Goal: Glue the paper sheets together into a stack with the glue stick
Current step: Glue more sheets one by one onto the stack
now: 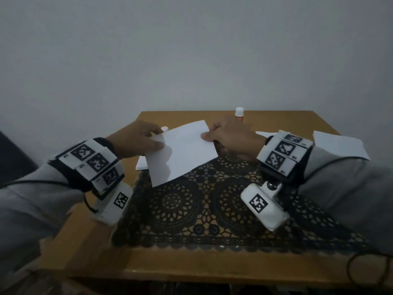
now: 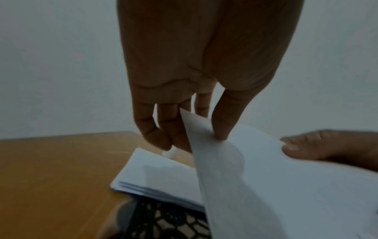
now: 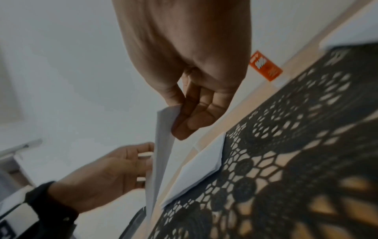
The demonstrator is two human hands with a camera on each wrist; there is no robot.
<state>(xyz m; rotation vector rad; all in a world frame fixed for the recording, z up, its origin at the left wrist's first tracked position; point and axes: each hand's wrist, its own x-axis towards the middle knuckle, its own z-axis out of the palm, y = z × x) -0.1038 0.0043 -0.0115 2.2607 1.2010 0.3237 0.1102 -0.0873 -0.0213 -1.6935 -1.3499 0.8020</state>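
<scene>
A white paper sheet [image 1: 182, 152] hangs tilted above the table, held at both ends. My left hand [image 1: 158, 141] pinches its left edge between thumb and fingers [image 2: 219, 129]. My right hand [image 1: 207, 134] pinches the right edge, thumb on top [image 3: 175, 122]. Under the sheet's left part lies a stack of paper [image 1: 141, 165] [image 2: 159, 176] [image 3: 200, 168] on the table. The glue stick [image 1: 239, 113] stands upright behind my right hand, its orange label [image 3: 266, 66] showing. A small white cap [image 2: 169, 152] shows at my left fingertips; I cannot tell whether they hold it.
A black lace mat [image 1: 202, 201] covers the middle of the wooden table [image 1: 191, 265]. More loose white sheets [image 1: 338, 145] lie at the table's right edge. A plain wall stands close behind the table.
</scene>
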